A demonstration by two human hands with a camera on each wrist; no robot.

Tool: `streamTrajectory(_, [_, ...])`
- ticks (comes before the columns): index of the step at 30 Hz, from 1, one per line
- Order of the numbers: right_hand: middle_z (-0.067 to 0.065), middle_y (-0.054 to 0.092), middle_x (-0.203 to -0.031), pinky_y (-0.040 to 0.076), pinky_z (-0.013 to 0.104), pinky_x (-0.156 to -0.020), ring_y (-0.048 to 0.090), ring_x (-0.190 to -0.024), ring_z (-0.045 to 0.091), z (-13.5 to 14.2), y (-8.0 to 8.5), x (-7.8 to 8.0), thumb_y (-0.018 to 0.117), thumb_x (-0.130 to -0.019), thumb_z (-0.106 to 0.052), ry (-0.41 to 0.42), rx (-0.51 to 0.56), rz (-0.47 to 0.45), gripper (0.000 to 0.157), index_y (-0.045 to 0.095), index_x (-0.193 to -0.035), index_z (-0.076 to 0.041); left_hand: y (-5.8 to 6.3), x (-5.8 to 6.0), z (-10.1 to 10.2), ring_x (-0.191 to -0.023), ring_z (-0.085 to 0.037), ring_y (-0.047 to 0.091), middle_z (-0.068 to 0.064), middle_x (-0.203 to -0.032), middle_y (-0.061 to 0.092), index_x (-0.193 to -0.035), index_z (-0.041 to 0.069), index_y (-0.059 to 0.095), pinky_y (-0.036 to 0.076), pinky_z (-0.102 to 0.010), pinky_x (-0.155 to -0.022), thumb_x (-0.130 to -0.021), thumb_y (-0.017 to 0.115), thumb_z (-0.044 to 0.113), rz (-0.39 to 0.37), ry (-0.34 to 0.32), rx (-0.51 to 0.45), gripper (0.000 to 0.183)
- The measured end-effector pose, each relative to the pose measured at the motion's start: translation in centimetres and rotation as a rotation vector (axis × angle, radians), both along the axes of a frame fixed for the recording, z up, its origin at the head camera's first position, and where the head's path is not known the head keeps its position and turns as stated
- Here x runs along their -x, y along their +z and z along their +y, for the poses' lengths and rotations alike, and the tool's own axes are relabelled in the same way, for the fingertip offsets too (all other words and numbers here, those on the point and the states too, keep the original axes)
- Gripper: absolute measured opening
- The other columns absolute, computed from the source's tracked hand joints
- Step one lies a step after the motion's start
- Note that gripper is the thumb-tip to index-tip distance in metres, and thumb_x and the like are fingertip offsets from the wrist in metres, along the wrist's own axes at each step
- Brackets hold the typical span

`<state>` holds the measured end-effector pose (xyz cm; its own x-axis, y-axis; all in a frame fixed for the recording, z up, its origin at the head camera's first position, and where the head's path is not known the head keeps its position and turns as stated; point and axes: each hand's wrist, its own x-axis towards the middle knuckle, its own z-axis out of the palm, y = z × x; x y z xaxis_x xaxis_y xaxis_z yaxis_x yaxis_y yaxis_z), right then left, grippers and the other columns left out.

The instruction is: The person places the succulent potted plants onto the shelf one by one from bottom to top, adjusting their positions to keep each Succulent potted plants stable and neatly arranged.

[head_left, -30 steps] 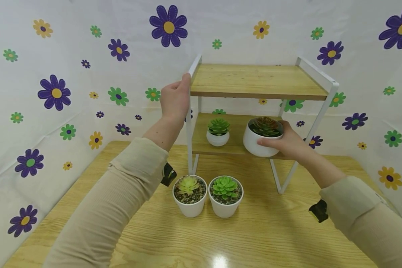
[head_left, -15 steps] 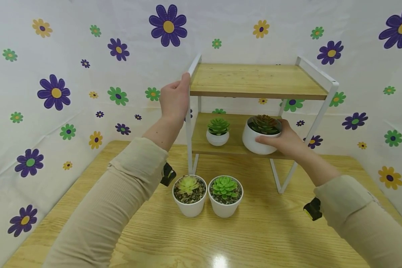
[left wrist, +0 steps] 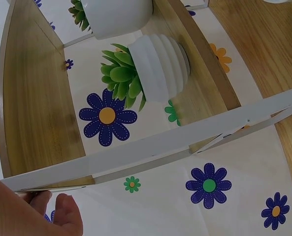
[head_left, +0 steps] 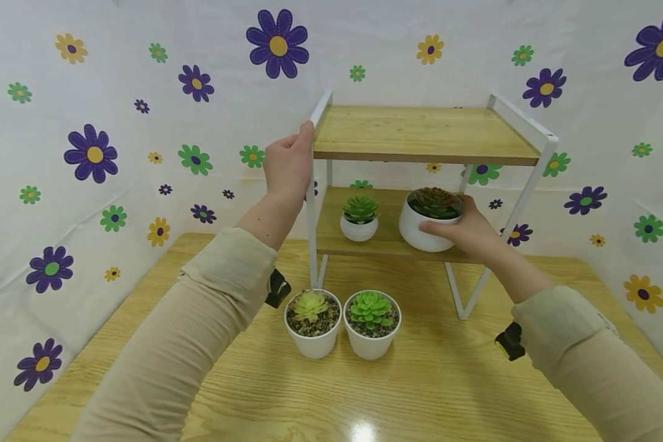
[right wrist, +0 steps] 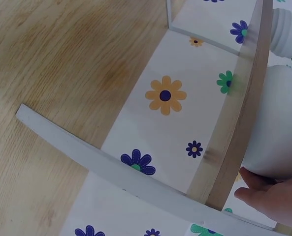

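My left hand (head_left: 290, 162) grips the upper left corner of a two-tier shelf (head_left: 420, 132) with wooden boards and a white metal frame. In the left wrist view its fingers (left wrist: 67, 214) curl at the frame's edge. My right hand (head_left: 475, 230) holds a large round white pot (head_left: 414, 228) with a dark reddish-green succulent (head_left: 435, 202), thumb in front, other fingers mostly hidden behind. The pot is upright at the front of the lower board, its base right at the board in the right wrist view. Left of it on that board sits a small ribbed white pot (head_left: 359, 229) with a green succulent.
Two white pots stand side by side on the wooden table before the shelf: one with a yellowish succulent (head_left: 309, 305), one with a bright green succulent (head_left: 371, 309). White cloth (head_left: 215, 37) with printed flowers surrounds the table at back and sides.
My right hand has moved the large pot slightly back and left, further over the lower board. The left hand stays on the shelf's corner.
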<state>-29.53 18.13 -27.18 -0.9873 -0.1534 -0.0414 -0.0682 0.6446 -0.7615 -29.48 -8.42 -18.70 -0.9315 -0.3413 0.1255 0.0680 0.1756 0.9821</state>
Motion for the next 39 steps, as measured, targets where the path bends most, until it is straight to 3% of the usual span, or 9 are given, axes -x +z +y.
streamTrajectory(6, [0.030,0.009,-0.151,0.020,0.053,-0.112,0.016,-0.140,0.043,0.0,-0.1,0.0,0.062,-0.084,-0.041,-0.008,0.023,0.018,0.104,-0.010,-0.146,0.002,0.0,0.1,0.0,-0.074,-0.012,0.039,0.002,-0.068,0.032,-0.058,0.015,0.038,0.035,-0.025,-0.063,-0.092,0.046,0.044,0.016,-0.001,-0.004,0.046])
streamTrajectory(17, [0.031,0.001,-0.152,0.018,0.055,-0.112,0.009,-0.141,0.044,0.2,-0.4,-0.7,0.058,-0.086,-0.046,-0.024,0.043,0.027,0.106,-0.017,-0.145,0.001,0.0,0.1,0.1,-0.083,-0.012,0.043,0.002,-0.080,0.042,-0.062,0.016,0.045,0.037,-0.025,-0.068,-0.092,0.045,0.046,0.003,0.003,0.011,0.042])
streamTrajectory(21, [0.030,-0.002,-0.152,0.015,0.056,-0.113,0.005,-0.142,0.044,0.5,-0.6,-2.1,0.053,-0.089,-0.049,-0.044,0.060,0.077,0.103,-0.018,-0.145,0.001,0.0,0.0,0.1,-0.090,-0.012,0.045,0.001,-0.094,0.048,-0.075,0.014,0.057,0.039,-0.026,-0.072,-0.092,0.044,0.046,-0.008,0.003,0.019,0.039])
streamTrajectory(24, [0.031,0.003,-0.152,0.013,0.058,-0.112,0.007,-0.141,0.044,0.6,-1.3,-3.6,0.051,-0.091,-0.048,-0.051,0.061,0.150,0.096,-0.010,-0.146,0.003,0.0,0.0,0.1,-0.093,-0.012,0.045,0.001,-0.099,0.050,-0.085,0.012,0.063,0.040,-0.026,-0.074,-0.093,0.044,0.046,-0.010,0.004,0.018,0.039])
streamTrajectory(31, [0.028,0.013,-0.150,0.015,0.060,-0.110,0.013,-0.139,0.043,0.7,-3.8,-6.9,0.058,-0.090,-0.039,-0.052,0.074,0.276,0.088,0.006,-0.146,0.004,0.0,-0.1,0.2,-0.090,-0.013,0.044,0.000,-0.096,0.049,-0.069,0.015,0.052,0.039,-0.026,-0.072,-0.093,0.044,0.045,-0.006,0.002,0.009,0.039])
streamTrajectory(39, [0.026,0.032,-0.138,0.026,0.055,-0.105,0.030,-0.129,0.040,0.3,-6.8,-8.7,0.068,-0.085,-0.018,0.008,0.118,0.380,0.072,0.025,-0.137,0.007,0.2,-0.4,0.2,-0.092,-0.013,0.044,0.000,-0.098,0.049,-0.074,0.015,0.055,0.039,-0.027,-0.073,-0.093,0.044,0.045,-0.016,0.002,0.007,0.037])
